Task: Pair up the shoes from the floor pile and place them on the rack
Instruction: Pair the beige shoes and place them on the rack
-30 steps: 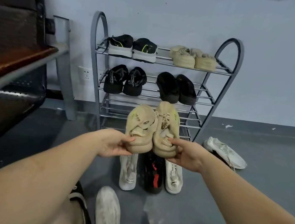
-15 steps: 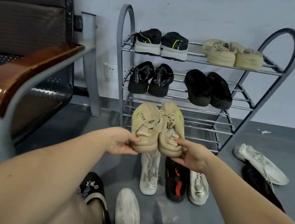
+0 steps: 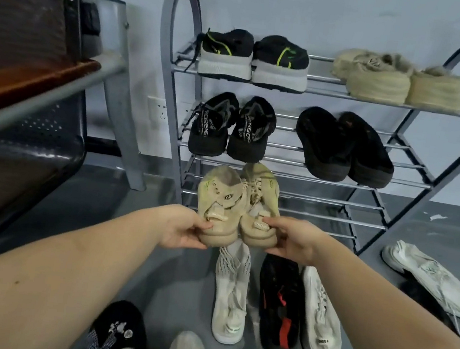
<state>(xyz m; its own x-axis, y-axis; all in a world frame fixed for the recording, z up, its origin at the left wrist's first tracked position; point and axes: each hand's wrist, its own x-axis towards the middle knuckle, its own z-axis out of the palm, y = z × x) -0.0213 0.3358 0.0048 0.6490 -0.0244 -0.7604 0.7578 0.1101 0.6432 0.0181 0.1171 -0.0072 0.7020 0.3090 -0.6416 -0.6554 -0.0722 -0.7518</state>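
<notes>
A grey floor (image 3: 153, 266) and a pale blue wall are seen behind a metal shoe rack (image 3: 309, 181) with arched ends. On the rack's top shelf, a black pair with white soles (image 3: 253, 58) is set at the left end and a tan pair (image 3: 402, 79) at the right end. On the second shelf, black sandals (image 3: 231, 128) are placed at the left and black slippers (image 3: 345, 148) at the right.

In front of the rack's lower shelves, a pair of beige sneakers is held side by side, toes pointing to the rack. The left beige sneaker (image 3: 221, 199) is gripped at its heel by the left hand (image 3: 184, 231), fingers curled round it; the right beige sneaker (image 3: 260, 201) is pinched at its heel by the right hand (image 3: 296, 242).

On the floor below the hands, a white knit shoe (image 3: 231, 296), a black shoe with red marks (image 3: 279, 305) and a white sneaker (image 3: 320, 316) are lined up just beside one another. Near the rack's right foot, another white sneaker (image 3: 430, 277) is lying over a dark shoe (image 3: 432, 309). A chair with a wooden armrest (image 3: 28, 83) is seen at the left.
</notes>
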